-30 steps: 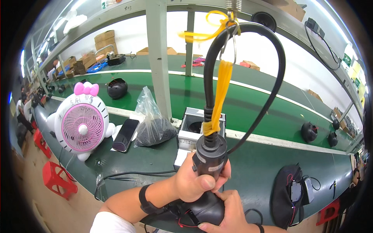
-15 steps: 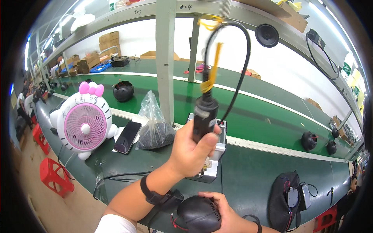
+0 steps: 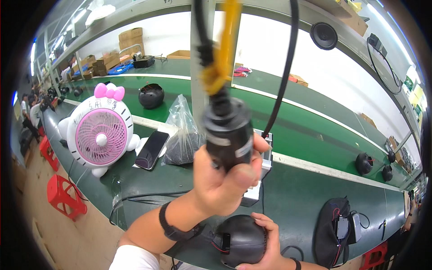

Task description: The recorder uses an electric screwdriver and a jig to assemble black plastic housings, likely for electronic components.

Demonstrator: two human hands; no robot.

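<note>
My left hand (image 3: pixel 220 180) is wrapped round a black electric screwdriver (image 3: pixel 228 130), raised above the bench. A black cable (image 3: pixel 285 67) loops up from it, and a yellow tie is wound at its cable end; both are blurred. Below, my right hand (image 3: pixel 269 240) grips a round black plastic shell (image 3: pixel 245 243) from its right side. The shell has a rectangular opening with a red wire showing near it. My left forearm, with a black wristband (image 3: pixel 167 222), passes beside the shell. Behind my left hand stands a silver metal device (image 3: pixel 254 193), partly hidden.
A pink and white fan (image 3: pixel 101 139), a phone (image 3: pixel 152 150) and a clear bag of dark pieces (image 3: pixel 182 148) stand at the left. A black fabric-like piece with wired modules (image 3: pixel 330 229) lies at the right. More black shells (image 3: pixel 151 96) sit on the green conveyor behind a metal post.
The screwdriver has come closer, looking larger. The shell has turned in my right hand, bringing its rectangular opening into sight, and sits slightly further right.
</note>
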